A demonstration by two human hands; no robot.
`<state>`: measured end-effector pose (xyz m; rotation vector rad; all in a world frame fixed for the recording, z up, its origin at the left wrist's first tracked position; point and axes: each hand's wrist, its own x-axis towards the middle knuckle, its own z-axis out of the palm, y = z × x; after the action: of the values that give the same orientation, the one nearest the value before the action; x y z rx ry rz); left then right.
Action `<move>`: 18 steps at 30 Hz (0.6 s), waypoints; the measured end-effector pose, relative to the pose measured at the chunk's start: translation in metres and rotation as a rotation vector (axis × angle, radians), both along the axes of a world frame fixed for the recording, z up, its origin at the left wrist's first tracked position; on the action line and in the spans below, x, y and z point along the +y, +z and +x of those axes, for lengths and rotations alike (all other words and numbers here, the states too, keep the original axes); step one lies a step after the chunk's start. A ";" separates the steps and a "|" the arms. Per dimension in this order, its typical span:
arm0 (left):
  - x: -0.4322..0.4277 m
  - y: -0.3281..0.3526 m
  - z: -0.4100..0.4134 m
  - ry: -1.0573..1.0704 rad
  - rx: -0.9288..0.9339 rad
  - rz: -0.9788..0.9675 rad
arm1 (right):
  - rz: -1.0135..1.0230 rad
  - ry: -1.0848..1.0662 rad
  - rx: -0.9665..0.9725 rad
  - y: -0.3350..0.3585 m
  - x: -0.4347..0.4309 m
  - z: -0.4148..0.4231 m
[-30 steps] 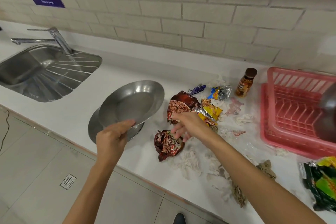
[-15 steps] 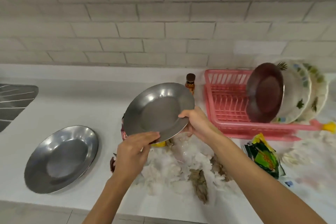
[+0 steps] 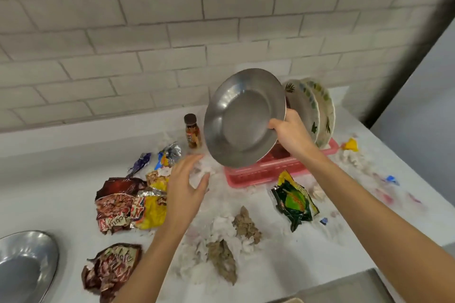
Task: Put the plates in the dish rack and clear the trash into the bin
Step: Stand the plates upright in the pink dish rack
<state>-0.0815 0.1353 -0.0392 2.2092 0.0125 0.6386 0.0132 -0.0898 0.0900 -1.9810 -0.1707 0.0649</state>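
My right hand (image 3: 291,134) grips the right rim of a steel plate (image 3: 242,118), tilted nearly upright over the pink dish rack (image 3: 263,172). Two patterned plates (image 3: 316,110) stand in the rack behind it. My left hand (image 3: 184,187) hovers open above the counter, left of the rack, holding nothing. A second steel plate (image 3: 23,265) lies at the counter's near left. Crumpled wrappers lie about: red-brown ones (image 3: 115,206), a yellow one (image 3: 152,206), a green one (image 3: 294,200), another red-brown one (image 3: 110,270).
A small brown bottle (image 3: 192,130) stands by the rack's left end. White and brown tissue scraps (image 3: 229,236) litter the white counter (image 3: 49,167). More scraps lie right of the rack (image 3: 352,152). A tiled wall runs behind.
My left hand has let go of the steel plate and dropped toward the counter. My right hand alone has carried the plate right and up, over the rack.
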 end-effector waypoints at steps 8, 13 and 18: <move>-0.041 -0.032 0.055 -0.281 0.250 0.404 | -0.493 -0.125 -0.354 0.038 -0.042 0.035; -0.046 -0.047 0.062 -0.267 0.252 0.445 | -0.655 -0.120 -0.377 0.047 -0.038 0.045; -0.048 -0.041 0.065 -0.237 0.212 0.475 | -0.766 -0.073 -0.362 0.034 -0.021 0.046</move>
<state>-0.0161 0.0869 -0.0798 2.6719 -0.3165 0.2910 0.0587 -0.1105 0.1236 -2.7512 -0.3446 -0.3234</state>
